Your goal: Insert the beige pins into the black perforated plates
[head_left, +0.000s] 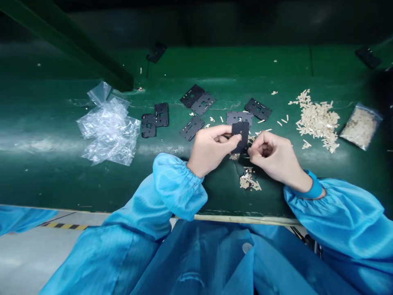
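My left hand (211, 149) and my right hand (273, 157) both grip a small black perforated plate (240, 136) above the green mat (196, 192). The left thumb and fingers pinch its left edge, and the right fingertips press its lower right corner. Just behind it lies a similar black plate (239, 118). Several more black plates (192, 128) are scattered to the left and further back. Small beige strips form a low heap (248, 181) below my hands and a larger pile (317, 121) to the right.
A crumpled heap of transparent plastic bags (109, 129) lies to the left. A transparent bag of beige pieces (360, 127) lies at the far right. A green beam (73, 43) crosses the upper left, and the mat's front edge (245, 219) runs beneath my blue sleeves.
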`<state>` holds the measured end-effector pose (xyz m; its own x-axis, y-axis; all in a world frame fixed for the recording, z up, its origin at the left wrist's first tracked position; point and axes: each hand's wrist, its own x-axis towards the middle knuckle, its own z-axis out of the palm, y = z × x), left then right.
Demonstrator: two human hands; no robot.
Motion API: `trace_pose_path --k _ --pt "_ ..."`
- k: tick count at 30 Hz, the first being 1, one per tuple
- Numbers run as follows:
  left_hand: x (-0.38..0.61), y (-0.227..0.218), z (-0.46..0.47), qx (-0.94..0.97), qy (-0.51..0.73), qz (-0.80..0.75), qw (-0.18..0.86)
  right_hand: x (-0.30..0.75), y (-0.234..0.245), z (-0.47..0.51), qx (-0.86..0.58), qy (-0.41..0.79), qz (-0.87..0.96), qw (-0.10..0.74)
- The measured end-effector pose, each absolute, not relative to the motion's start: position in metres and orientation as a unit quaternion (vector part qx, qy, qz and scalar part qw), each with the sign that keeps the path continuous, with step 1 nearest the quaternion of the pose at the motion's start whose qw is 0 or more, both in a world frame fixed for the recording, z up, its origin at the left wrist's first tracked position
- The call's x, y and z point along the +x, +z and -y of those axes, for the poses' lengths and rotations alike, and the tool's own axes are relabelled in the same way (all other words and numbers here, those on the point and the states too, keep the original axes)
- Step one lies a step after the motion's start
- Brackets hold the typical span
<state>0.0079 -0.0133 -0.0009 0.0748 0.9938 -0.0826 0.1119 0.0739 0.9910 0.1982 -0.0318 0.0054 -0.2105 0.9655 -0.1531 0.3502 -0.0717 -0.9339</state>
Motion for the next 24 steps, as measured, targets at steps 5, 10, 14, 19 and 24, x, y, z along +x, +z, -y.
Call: trace_pose_path --k 5,10,14,19,24 --pt "0.0083 0.0018 0.0140 0.534 0.425 -0.536 0.496 0.1981 0.0063 0.0314 -0.543 0.482 0.615 0.307" --pt "0.0077 0.0030 0.0140 0.546 0.420 -0.537 0.486 0.1990 0.0074 0.0306 -0.538 0.490 0.615 0.302" --pt "0.0073 0.0022 0.0141 0.558 0.420 -0.533 0.478 0.1994 0.0090 0.0285 -0.534 0.509 0.607 0.297" --pt "0.0072 0.0020 0.0140 0.553 0.423 -0.526 0.488 0.1997 0.0114 0.0265 -0.530 0.531 0.590 0.298" --pt "0.0069 0.0037 0.0139 0.549 0.423 -0.520 0.499 0.1992 0.0139 0.0253 -0.531 0.546 0.575 0.300"
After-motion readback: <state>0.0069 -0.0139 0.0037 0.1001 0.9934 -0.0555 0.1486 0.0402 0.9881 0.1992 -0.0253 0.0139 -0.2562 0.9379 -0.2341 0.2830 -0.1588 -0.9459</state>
